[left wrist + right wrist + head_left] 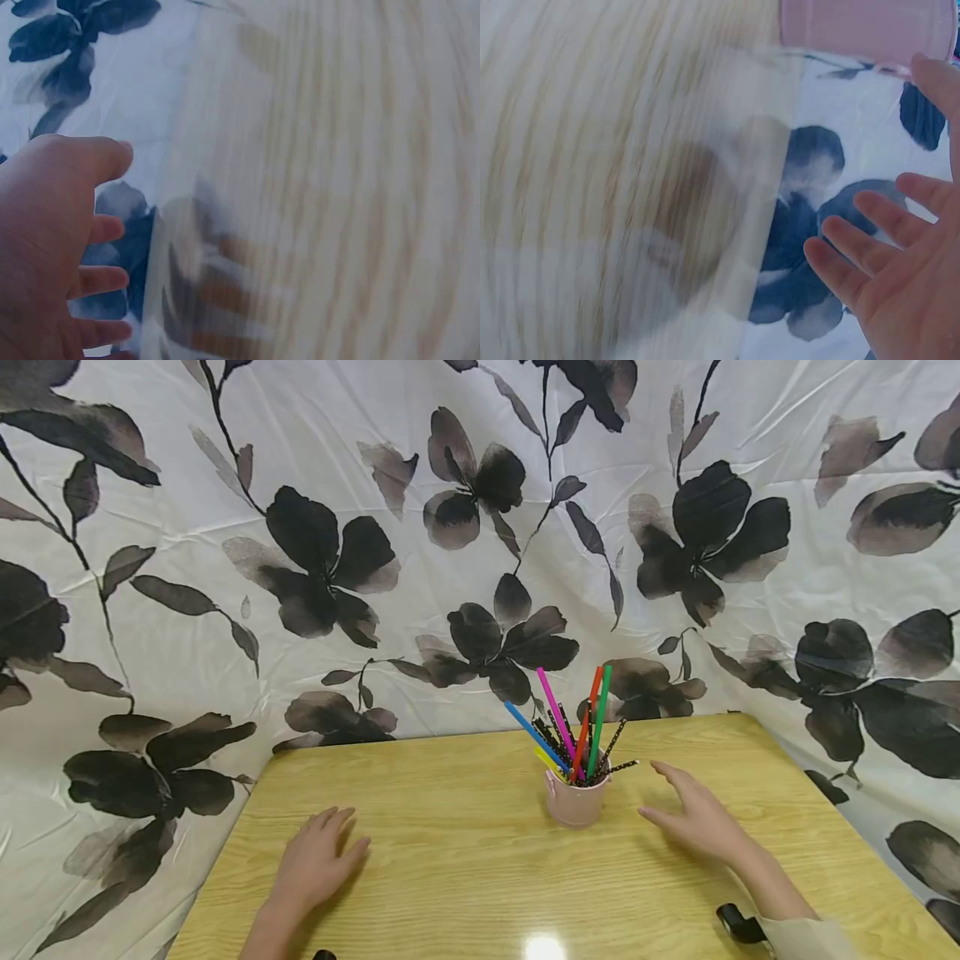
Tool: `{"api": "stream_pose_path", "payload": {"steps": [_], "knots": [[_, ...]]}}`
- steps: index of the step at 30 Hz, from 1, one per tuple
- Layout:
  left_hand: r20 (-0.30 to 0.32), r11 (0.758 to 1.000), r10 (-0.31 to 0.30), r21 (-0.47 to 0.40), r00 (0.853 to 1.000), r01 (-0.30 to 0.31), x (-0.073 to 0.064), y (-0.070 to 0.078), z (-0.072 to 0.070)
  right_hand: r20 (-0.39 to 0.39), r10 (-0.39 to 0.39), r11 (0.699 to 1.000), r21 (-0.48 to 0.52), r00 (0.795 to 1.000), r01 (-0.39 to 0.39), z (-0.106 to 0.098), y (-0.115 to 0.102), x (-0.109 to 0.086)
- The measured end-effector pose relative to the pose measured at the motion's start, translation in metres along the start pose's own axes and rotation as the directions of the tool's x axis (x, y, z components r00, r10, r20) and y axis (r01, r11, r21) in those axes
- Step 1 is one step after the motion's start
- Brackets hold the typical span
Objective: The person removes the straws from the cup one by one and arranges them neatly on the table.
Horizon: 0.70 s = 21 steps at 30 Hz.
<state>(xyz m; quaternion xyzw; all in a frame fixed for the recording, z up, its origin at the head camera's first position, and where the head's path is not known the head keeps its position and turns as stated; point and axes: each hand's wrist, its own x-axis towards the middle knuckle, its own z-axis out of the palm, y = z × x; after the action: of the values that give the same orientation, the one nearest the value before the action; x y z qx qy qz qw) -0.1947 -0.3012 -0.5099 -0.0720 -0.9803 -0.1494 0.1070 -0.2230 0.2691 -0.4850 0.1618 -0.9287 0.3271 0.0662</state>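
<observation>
A pink bucket [574, 806] stands on the wooden table, right of centre, filled with several sticks. Among them are a blue stick [528, 731], a magenta stick [556, 706], a red stick [587, 722], a green stick [600, 710] and black ones with pale dots. My right hand [697, 818] is just right of the bucket, fingers spread and holding nothing. In the right wrist view the pink bucket [866, 30] shows at the top, beyond the thumb. My left hand [315, 860] is over the table's left part, fingers loosely extended with nothing in them.
The wooden table [450, 860] reaches back to a white floral cloth [420, 585] that hangs behind it and along both sides. A black strap piece [738, 924] sits at the right wrist.
</observation>
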Motion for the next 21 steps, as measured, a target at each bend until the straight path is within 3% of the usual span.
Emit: {"api": "stream_pose_path", "payload": {"steps": [4, 10, 21], "knots": [[0.007, 0.999, 0.007, -0.047, 1.0, -0.006, 0.003, 0.008, 0.001, 0.002, 0.014, 0.999, 0.053, 1.0, -0.014, 0.004, -0.007, 0.005], [0.05, 0.994, -0.002, -0.11, 0.999, 0.008, 0.008, 0.022, 0.004, -0.023, -0.024, 0.994, 0.11, 0.999, 0.026, 0.012, -0.014, 0.016], [0.082, 0.97, 0.002, -0.243, 0.997, 0.018, 0.016, 0.055, 0.008, -0.05, -0.017, 0.969, 0.245, 0.999, 0.029, 0.021, -0.023, 0.028]]}}
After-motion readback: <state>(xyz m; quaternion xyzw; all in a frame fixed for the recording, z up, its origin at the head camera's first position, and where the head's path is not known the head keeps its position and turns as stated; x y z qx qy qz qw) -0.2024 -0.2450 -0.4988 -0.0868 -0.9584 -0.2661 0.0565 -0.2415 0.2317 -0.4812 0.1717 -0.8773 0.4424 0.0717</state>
